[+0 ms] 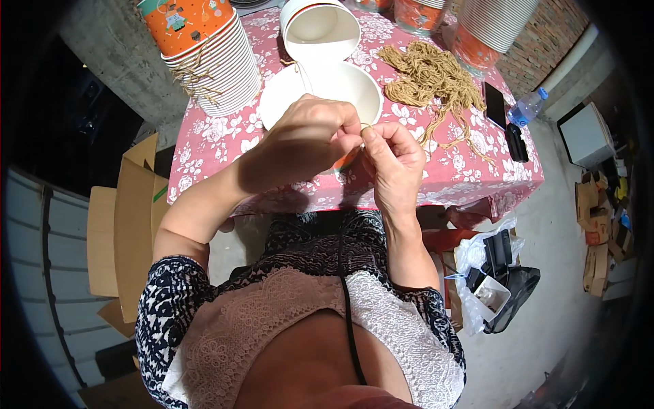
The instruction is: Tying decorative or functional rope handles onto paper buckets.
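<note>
A thin tan cord (366,125) is pinched between the fingertips of my left hand (315,121) and my right hand (396,153). Both hands are closed and nearly touch each other. Just beyond and beneath them lies a white paper bucket (371,88), its open mouth facing up toward me; a patch of its orange outside shows below my fingers. A light cord (304,76) runs at the bucket's far left rim. Behind it, another white bucket (323,34) is tipped on its side. My left hand covers much of the near bucket.
A tall stack of paper buckets (228,71) with cords hanging stands left. To the right lie a heap of tan cords (432,75), a black phone (495,105), a dark object (516,142) and a water bottle (528,108). More stacked buckets (494,24) stand behind. The cloth-covered table (463,174) ends before me.
</note>
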Action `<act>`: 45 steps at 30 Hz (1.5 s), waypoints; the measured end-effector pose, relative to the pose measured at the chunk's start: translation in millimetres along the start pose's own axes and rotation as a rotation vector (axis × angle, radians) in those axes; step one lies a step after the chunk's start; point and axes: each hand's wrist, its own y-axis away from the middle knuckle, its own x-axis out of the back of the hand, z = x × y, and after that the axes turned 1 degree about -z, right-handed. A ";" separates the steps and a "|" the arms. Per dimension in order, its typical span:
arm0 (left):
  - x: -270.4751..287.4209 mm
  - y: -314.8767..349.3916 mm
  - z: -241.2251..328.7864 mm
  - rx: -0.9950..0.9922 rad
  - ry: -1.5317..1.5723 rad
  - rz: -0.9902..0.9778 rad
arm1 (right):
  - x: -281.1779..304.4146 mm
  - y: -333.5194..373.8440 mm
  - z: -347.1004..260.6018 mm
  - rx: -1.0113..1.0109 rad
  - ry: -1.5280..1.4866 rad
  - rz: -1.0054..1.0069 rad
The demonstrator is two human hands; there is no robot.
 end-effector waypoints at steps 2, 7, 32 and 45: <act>1.2 -1.4 -0.8 0.034 0.074 -0.074 | 2.2 -0.4 1.7 0.014 0.031 0.004; 7.6 0.1 5.3 0.346 0.152 -0.167 | 4.2 0.7 -0.4 -0.051 0.014 -0.001; -5.5 6.2 11.0 0.034 -0.266 0.025 | -1.1 8.1 4.2 -0.050 -0.054 0.035; -19.9 8.8 5.8 0.002 -0.270 0.164 | -6.0 11.5 7.7 -0.061 -0.134 0.060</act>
